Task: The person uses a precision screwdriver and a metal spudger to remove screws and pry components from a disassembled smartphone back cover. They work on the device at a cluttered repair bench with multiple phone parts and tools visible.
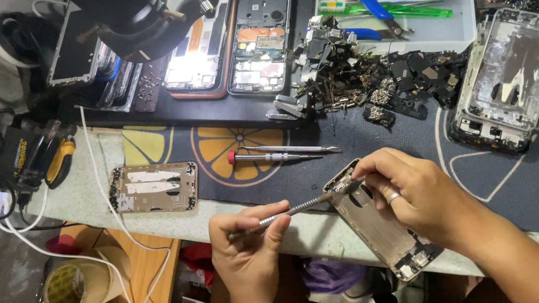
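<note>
My left hand (249,242) grips a slim metal screwdriver (293,208) by its handle, with the tip pointing right into the top end of a gold phone frame (377,228). My right hand (411,190), a ring on one finger, holds that frame tilted at the near table edge, fingers pressed over its upper part. The frame's lower end, with a small connector part, sticks out below my right wrist.
Two more screwdrivers (282,152) lie on the dark work mat (531,167). Another gold frame (155,187) lies at the left. Opened phones (260,37), a heap of small parts (373,77), a clear phone shell (507,79), blue pliers (368,2), a tape roll (75,287) and cables surround them.
</note>
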